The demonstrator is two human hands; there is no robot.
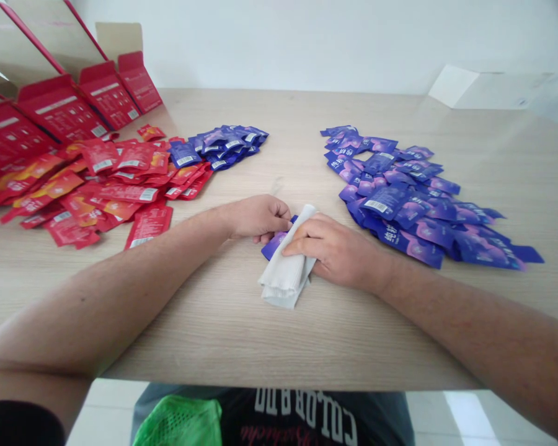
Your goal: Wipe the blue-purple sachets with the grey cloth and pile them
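Observation:
At the middle of the table, my left hand pinches the upper end of a small purple-blue sachet. My right hand grips a folded white paper tissue and presses it against the sachet's face. The tissue and fingers hide much of this sachet. To the right spreads a heap of similar purple sachets. A smaller pile of blue-purple sachets lies beyond my left hand, backs with barcodes facing up.
Many red and orange sachets lie at the left, before a row of open red boxes. A white box stands at the back right against the wall. The wooden table ends just before my body.

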